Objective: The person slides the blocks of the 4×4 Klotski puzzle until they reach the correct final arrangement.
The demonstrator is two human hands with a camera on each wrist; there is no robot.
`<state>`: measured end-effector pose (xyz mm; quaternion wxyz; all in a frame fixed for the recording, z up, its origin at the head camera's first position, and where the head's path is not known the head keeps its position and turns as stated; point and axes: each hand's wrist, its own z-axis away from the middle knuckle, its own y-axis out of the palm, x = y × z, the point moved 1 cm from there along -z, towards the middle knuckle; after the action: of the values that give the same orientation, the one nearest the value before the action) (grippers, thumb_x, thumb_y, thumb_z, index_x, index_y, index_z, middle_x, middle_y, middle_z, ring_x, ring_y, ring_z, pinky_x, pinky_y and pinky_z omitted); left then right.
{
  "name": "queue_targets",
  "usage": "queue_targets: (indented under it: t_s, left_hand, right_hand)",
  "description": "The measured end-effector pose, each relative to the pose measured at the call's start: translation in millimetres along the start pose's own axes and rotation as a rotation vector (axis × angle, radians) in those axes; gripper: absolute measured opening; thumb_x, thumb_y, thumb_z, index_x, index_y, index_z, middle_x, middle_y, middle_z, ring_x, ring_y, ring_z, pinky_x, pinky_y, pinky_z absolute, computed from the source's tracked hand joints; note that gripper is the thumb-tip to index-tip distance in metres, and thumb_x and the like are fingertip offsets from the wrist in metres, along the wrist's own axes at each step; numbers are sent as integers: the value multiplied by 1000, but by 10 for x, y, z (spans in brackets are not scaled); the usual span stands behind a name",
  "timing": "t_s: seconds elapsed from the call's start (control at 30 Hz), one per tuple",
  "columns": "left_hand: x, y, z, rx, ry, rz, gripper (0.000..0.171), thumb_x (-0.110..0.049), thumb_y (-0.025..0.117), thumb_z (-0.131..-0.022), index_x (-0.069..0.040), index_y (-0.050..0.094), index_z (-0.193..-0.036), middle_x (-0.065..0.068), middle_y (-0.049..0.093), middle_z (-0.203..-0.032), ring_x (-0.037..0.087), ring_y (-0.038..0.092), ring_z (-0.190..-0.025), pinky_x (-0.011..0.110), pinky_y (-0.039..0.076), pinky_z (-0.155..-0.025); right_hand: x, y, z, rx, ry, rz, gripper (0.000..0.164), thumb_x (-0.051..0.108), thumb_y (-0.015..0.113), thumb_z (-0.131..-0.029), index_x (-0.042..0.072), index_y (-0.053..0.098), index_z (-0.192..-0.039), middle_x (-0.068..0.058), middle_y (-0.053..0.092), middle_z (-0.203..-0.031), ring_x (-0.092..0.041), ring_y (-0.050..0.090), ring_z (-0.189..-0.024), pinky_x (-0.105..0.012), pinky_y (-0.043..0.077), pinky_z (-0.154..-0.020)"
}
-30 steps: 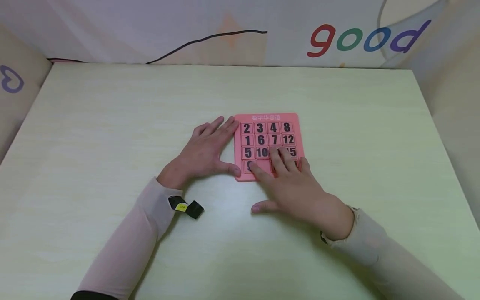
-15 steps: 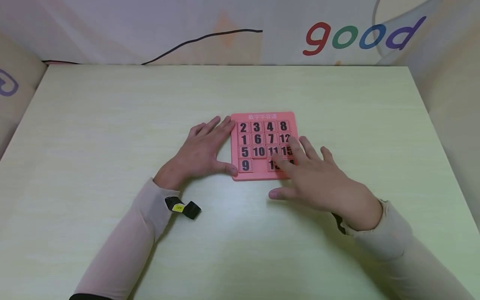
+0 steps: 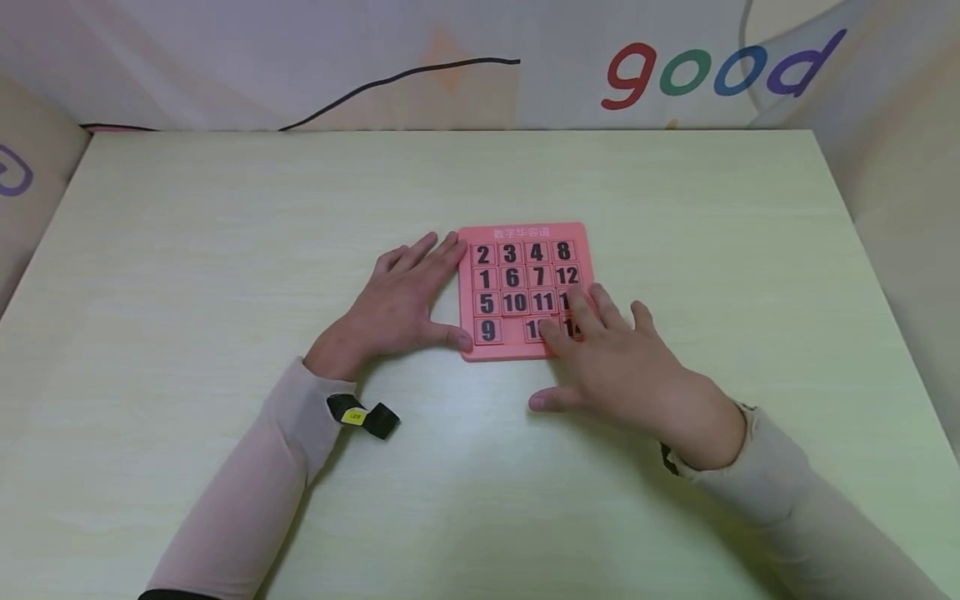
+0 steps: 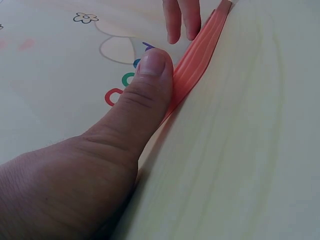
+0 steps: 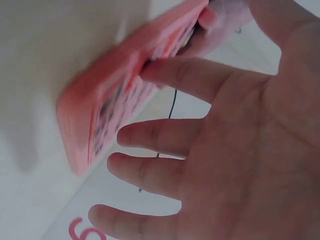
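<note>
A pink number slide puzzle [image 3: 513, 348] lies flat on the table, its black-numbered tiles set in rows. My left hand [image 3: 393, 304] rests along its left side, fingers outstretched toward the upper corner and thumb [image 4: 154, 75] against the lower edge. My right hand [image 3: 630, 367] spreads over the lower right part. Its index fingertip [image 3: 551, 332] is on a bottom-row tile [image 3: 533, 330] whose number is partly covered. An open slot shows between that tile and the 9 tile [image 3: 488, 331]. In the right wrist view the other fingers [image 5: 150, 170] are straight and apart.
The pale table [image 3: 225, 208] extends around the puzzle to a printed cloth backdrop [image 3: 360, 50] with the coloured word "good" [image 3: 723, 71]. A black strap device with a yellow label [image 3: 363, 416] is on my left wrist.
My right hand moved rightward off the slot, then came back down and slightly left onto the bottom-row tile. That tile has shifted a little left. The left hand keeps its place on the puzzle.
</note>
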<state>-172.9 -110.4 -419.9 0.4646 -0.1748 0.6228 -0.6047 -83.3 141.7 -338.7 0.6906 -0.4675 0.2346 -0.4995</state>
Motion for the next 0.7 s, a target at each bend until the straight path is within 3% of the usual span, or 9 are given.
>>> queue_targets:
  t_s: [0.23,0.5,0.7]
  left_hand:
    - [-8,-20,-19,-7,11,-8,124,-83,62,-75,-17,6,-164,-1,3,-169,21,-7,-154,48,3,-121]
    - [-7,-4,10,-1,6,-2,123,-83,61,-76,-17,5,-164,-1,3,-169,21,-7,-154,48,4,-121]
    - [-8,-10,21,-2,5,1,122,-84,60,-76,-18,6,-164,-1,3,-169,21,-7,-154,48,4,-121]
  right_hand:
    - [130,58,-38,-44,7,49,95,69,64,-87,6,42,-154,-28,15,-163,-48,7,-150,-75,17,-109]
    - [283,152,-83,-39,-62,64,98,69,63,-88,5,35,-157,-26,14,-164,-48,7,-150,-74,16,-110]
    - [182,69,-37,-50,5,49,97,65,65,-89,4,34,-157,-28,15,-163,-49,9,-149,-75,16,-109]
